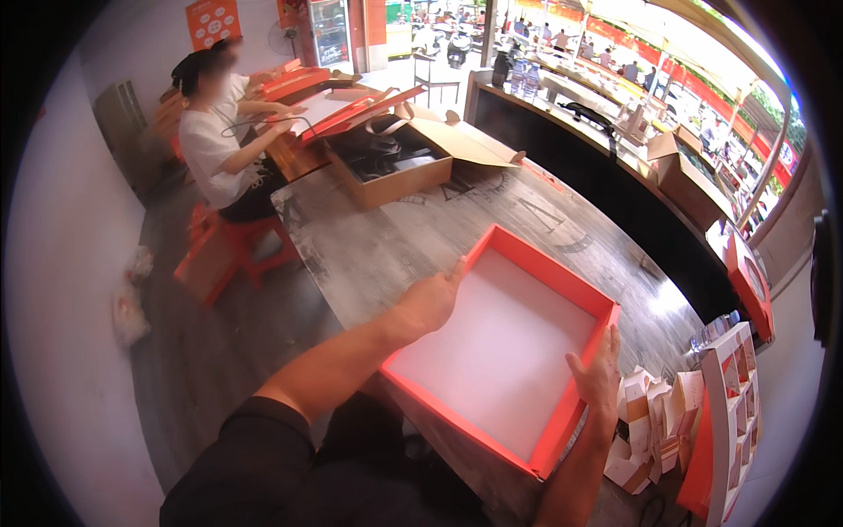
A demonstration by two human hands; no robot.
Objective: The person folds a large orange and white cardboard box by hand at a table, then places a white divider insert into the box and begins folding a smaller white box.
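Observation:
A shallow red cardboard box part with a white inside [500, 349] lies open side up at the near edge of the grey wood-look table [369, 257]. On its left wall rests my left hand [431, 300], the fingers near the upper left rim. My right hand [596, 369] is at the right wall, with the thumb over the inner side and the fingers along the outside. Both hands hold the box part between them. Nothing shows inside it.
An open brown cardboard box with black contents [395, 178] stands at the table's far end. Beyond it, a seated person [214, 145] handles red box parts. Folded cardboard pieces [649, 421] and a white compartment divider [734, 421] are at right, near a plastic bottle [714, 331].

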